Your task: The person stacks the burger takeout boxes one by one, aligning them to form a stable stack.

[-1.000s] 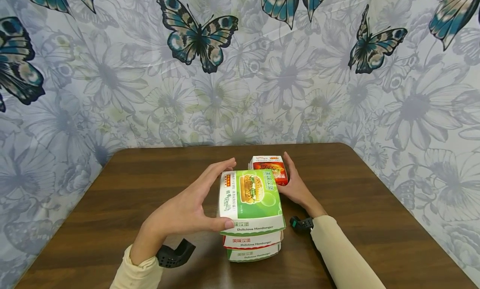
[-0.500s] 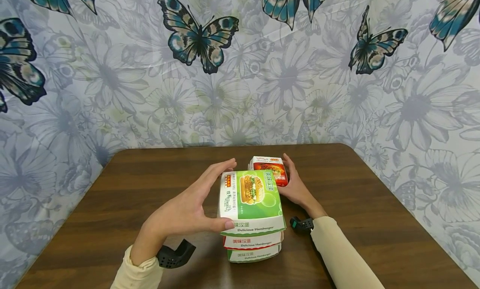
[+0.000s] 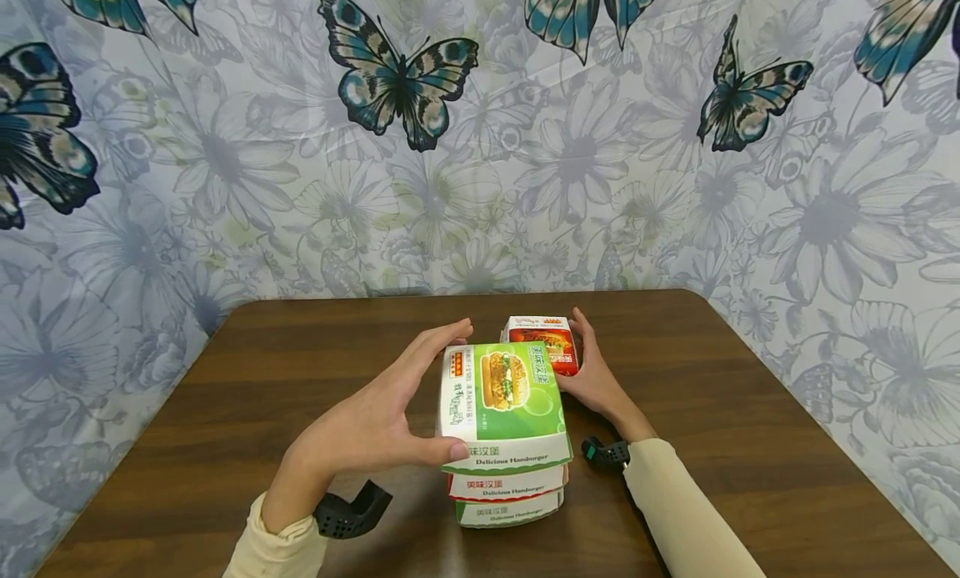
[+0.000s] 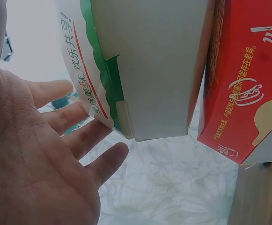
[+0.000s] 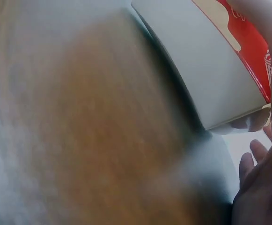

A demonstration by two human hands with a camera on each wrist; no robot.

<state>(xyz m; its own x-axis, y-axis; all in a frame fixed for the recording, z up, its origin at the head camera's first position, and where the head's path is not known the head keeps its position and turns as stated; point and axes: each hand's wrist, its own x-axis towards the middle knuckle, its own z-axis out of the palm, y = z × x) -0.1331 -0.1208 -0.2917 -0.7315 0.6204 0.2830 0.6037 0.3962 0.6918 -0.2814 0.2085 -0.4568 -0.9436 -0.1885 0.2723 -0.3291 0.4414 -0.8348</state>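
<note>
A green and white hamburger box [image 3: 517,394] tops a short stack at the middle of the table. My left hand [image 3: 360,424] holds it, thumb on the front panel and fingers round the far left side. Under it lie a red-edged box [image 3: 506,483] and a green-edged box [image 3: 510,510]. Just behind the stack, my right hand [image 3: 596,386] grips a red and white hamburger box [image 3: 551,344] by its right side. In the left wrist view, the red box [image 4: 248,84] stands beside the green-edged one [image 4: 159,70]. The right wrist view shows its pale face [image 5: 206,61].
The brown wooden table [image 3: 225,411] has rounded far corners. A cloth with flowers and butterflies [image 3: 480,186] hangs behind its far edge. Dark wrist cameras sit on the left wrist [image 3: 352,510] and right wrist [image 3: 603,453].
The red box and right hand have shifted very slightly to the right. The left hand and the stack stay as they were; the head view has tilted a touch.
</note>
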